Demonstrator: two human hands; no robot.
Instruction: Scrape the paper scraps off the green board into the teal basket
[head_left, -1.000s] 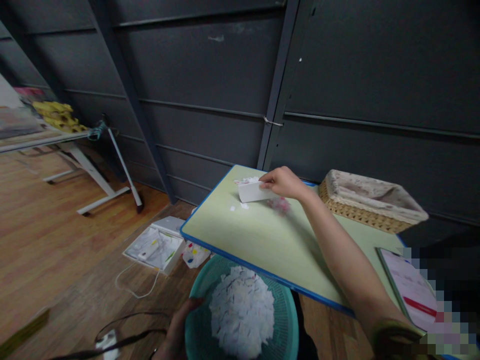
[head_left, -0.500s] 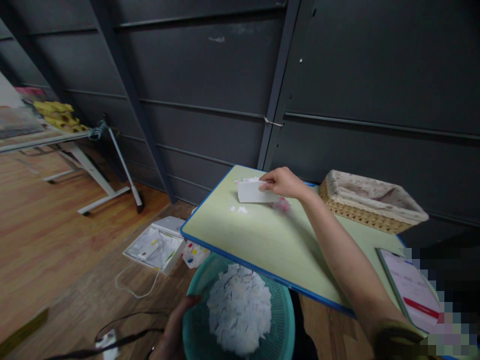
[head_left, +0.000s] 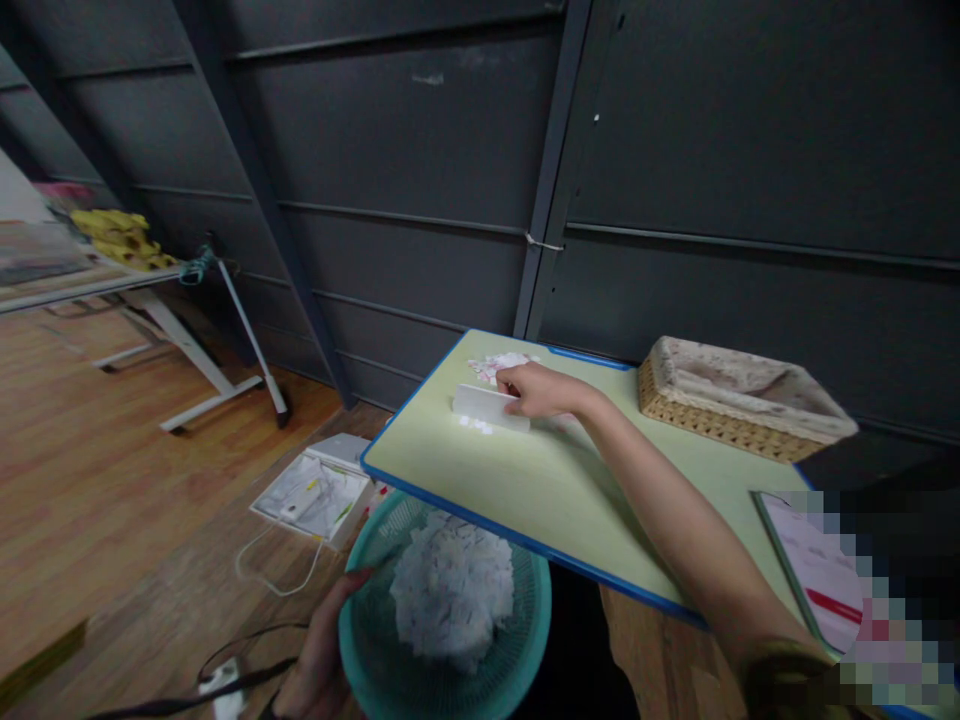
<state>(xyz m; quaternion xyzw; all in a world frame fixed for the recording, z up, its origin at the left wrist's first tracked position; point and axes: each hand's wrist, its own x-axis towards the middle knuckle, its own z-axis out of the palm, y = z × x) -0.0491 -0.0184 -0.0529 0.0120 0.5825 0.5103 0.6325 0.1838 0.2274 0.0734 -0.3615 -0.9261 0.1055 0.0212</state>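
Note:
My right hand [head_left: 541,389] pinches a white card [head_left: 480,404] that stands on its long edge on the pale green table [head_left: 450,470]. Just in front of the card lie a few white paper scraps [head_left: 475,426]. Behind it is a larger heap of paper scraps [head_left: 495,364], some with pink on them. Below the table edge, my left hand [head_left: 328,625] grips the rim of a turquoise plastic basket [head_left: 534,640], its fingers partly hidden. A big pile of white paper bits [head_left: 454,590] fills the basket's middle.
A lined wicker basket [head_left: 720,430] stands at the table's back right, with a tablet [head_left: 810,570] near the right edge. On the floor at left are an open white box [head_left: 311,495] and a power strip [head_left: 223,688] with cords. A dark panelled wall [head_left: 405,250] rises behind.
My right hand has moved the card left and toward me, nearer the few scraps, uncovering the heap behind. My left hand and the turquoise basket have shifted left.

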